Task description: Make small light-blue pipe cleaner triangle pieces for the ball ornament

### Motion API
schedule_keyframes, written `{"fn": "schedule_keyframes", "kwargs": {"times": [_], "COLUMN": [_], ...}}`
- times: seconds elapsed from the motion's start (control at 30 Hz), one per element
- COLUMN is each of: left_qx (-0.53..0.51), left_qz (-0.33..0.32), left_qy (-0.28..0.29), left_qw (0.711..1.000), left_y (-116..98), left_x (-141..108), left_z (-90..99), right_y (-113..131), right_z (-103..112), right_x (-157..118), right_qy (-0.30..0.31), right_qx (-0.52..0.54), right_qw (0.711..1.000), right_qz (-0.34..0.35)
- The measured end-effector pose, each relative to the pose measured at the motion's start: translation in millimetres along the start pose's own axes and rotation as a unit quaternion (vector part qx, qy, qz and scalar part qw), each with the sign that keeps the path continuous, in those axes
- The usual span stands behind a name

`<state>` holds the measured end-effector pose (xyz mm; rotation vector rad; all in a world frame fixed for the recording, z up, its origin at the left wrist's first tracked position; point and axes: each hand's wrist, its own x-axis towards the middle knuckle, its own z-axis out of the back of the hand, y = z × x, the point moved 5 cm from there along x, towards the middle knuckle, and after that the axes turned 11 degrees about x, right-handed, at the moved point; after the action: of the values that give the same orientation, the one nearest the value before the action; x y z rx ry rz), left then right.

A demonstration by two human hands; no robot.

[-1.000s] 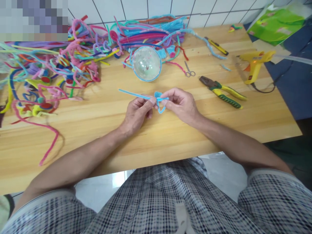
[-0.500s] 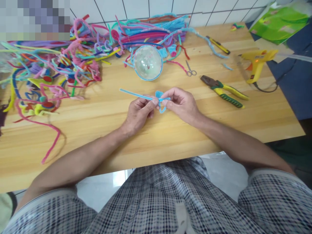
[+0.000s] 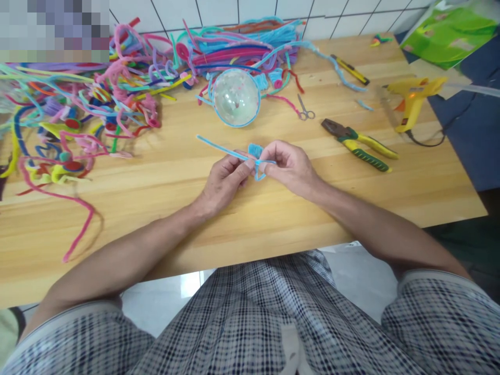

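Both my hands meet over the middle of the wooden table, holding a blue pipe cleaner piece [image 3: 255,151] with a flat wound part on top and a small loop below. My left hand [image 3: 228,179] pinches it at the centre, and a long straight blue end [image 3: 216,146] sticks out to the upper left past the fingers. My right hand [image 3: 289,164] pinches the same piece from the right, with a short blue tip showing between thumb and fingers. Just beyond the hands stands a clear round bowl [image 3: 236,98] with a blue rim.
A tangle of coloured pipe cleaners [image 3: 105,104] covers the left and back of the table [image 3: 167,229]. On the right are small scissors [image 3: 305,112], pliers [image 3: 359,145], a yellow cutter [image 3: 349,70] and a yellow glue gun [image 3: 412,101] with its cord. A green package [image 3: 449,36] lies behind.
The long blue end has tilted slightly, its tip now a little higher and further right. My right fingers have shifted slightly on the piece. The view has moved a little.
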<state>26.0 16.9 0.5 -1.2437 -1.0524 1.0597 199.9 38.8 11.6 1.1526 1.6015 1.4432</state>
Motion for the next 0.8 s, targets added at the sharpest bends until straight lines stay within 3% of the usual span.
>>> {"fn": "schedule_keyframes", "kwargs": {"times": [0.17,0.47,0.8], "left_qx": [-0.011,-0.074,-0.082], "left_qz": [0.005,0.073,0.055], "left_qy": [0.009,0.046,0.058], "left_qw": [1.0,0.994,0.993], "left_y": [-0.4,0.1,-4.0], "left_x": [1.6,4.7,4.1], "left_z": [-0.2,-2.4,-4.8], "right_y": [-1.1,2.7,6.8], "right_z": [0.6,-3.4,-3.2], "right_x": [0.5,1.7,-2.3], "right_qy": [-0.001,0.021,0.036], "right_qx": [-0.007,0.051,0.051], "right_qw": [1.0,0.998,0.998], "right_qz": [0.001,-0.006,-0.02]}}
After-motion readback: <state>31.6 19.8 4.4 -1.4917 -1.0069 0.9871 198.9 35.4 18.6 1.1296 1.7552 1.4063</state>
